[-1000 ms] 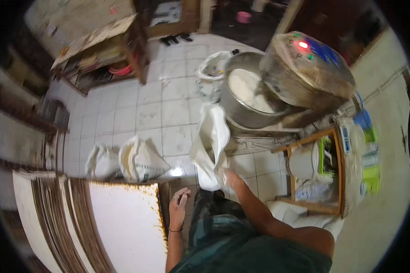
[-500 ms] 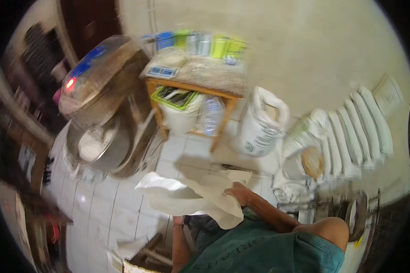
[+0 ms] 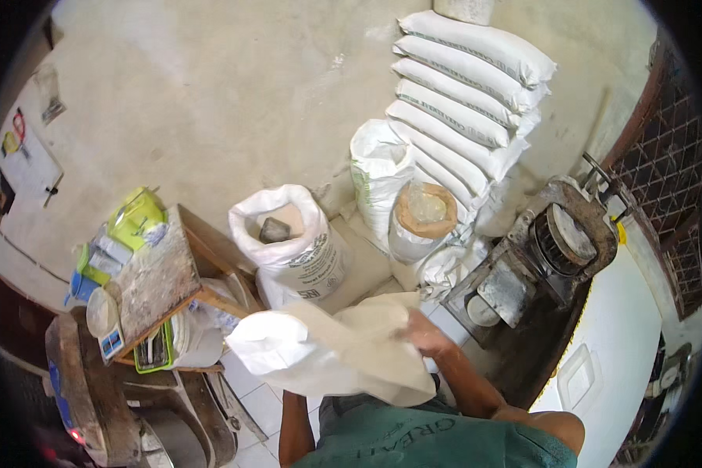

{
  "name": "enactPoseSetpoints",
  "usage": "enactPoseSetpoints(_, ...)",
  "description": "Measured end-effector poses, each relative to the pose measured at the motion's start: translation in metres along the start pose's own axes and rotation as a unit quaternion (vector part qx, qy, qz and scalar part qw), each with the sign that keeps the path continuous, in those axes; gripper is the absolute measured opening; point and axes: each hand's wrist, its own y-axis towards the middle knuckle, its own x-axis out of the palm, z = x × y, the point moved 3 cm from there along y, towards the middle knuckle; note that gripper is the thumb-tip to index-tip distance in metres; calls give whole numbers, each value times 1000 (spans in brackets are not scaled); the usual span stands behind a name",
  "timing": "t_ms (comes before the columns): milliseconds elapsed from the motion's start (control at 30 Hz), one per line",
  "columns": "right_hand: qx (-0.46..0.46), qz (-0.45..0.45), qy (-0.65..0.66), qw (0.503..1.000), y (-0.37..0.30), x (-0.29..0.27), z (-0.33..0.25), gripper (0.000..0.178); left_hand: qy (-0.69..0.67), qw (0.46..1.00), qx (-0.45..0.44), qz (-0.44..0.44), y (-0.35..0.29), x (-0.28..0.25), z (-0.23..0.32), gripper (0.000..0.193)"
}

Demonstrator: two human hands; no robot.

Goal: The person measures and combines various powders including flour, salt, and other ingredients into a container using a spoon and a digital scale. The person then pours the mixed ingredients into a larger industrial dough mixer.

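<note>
One right hand (image 3: 427, 334), fingers closed, holds the floppy sack (image 3: 343, 351), which may slip if left fingers, hidden, hold nothing

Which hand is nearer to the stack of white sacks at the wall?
Right. The right hand, gripping the loose sack, is below the stack in the picture; the left hand, hidden behind that sack, seems farther away, leftward.
</note>
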Motion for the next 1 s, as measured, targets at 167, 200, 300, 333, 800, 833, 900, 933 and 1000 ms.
enactPoseSetpoints(167,73,92,155,981,9,-47,-50,36,77,992,-12,-102,25,73,36,43)
enactPoseSetpoints(200,73,96,152,981,12,-56,-47,36,90,988,-16,-128,29,89,38,43)
enactPoseSetpoints(300,164,220,38,961,9,-75,-29,38,122,970,-46,-205,35,127,25,44)
enactPoseSetpoints(333,155,231,99,955,13,-74,-29,37,132,964,-57,-225,33,136,19,44)
enactPoseSetpoints(800,171,273,-105,941,206,-129,-27,20,125,898,-105,-409,46,261,3,50)
enactPoseSetpoints(833,172,268,-110,941,219,-135,-28,20,118,897,-101,-414,48,275,4,50)
enactPoseSetpoints(900,131,295,-84,943,251,-143,-38,20,107,899,-93,-414,59,303,6,51)
enactPoseSetpoints(933,149,302,-45,940,272,-136,-55,25,103,904,-88,-405,69,315,8,51)
enactPoseSetpoints(1000,149,259,-86,951,308,-153,-56,28,95,913,-79,-389,92,342,11,52)
